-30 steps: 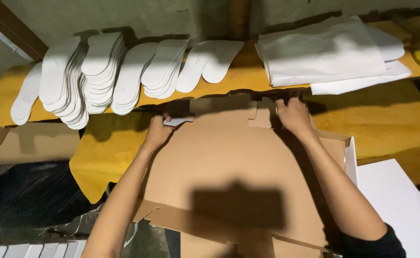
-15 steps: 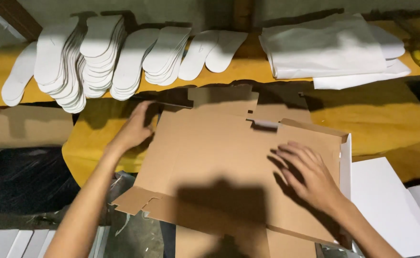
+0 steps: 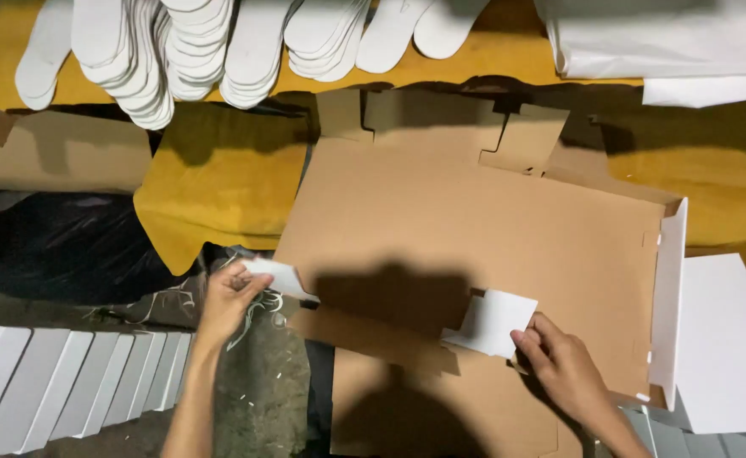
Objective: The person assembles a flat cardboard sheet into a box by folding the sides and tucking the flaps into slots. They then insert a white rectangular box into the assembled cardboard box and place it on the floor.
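Cardboard box blank (image 3: 475,229), brown on the inner face and white on the outside, lies flat and unfolded across the middle of the view, its near edge towards the person and its far flaps reaching the yellow table (image 3: 220,178). At the near edge both hands are at work on it: the left hand (image 3: 227,298) is closed in a pinch on a small white corner flap (image 3: 280,278) at the blank's near left corner, and the right hand (image 3: 564,369) grips between thumb and fingers a second white flap (image 3: 493,322), folded up from the near edge. Along the right side of the blank a long white side wall (image 3: 668,297) stands upright. Just right of it lies a flat white sheet (image 3: 729,339). To the near left, below the left forearm, a row of white folded boxes (image 3: 59,386) stands on edge, and beyond them is a dark plastic bag (image 3: 59,246). Farther left, another brown cardboard piece (image 3: 59,153) rests against the table. At the far edge, stacks of white shoe insoles (image 3: 178,51) overlap in a row, and to the far right lies a pile of white paper (image 3: 670,42).
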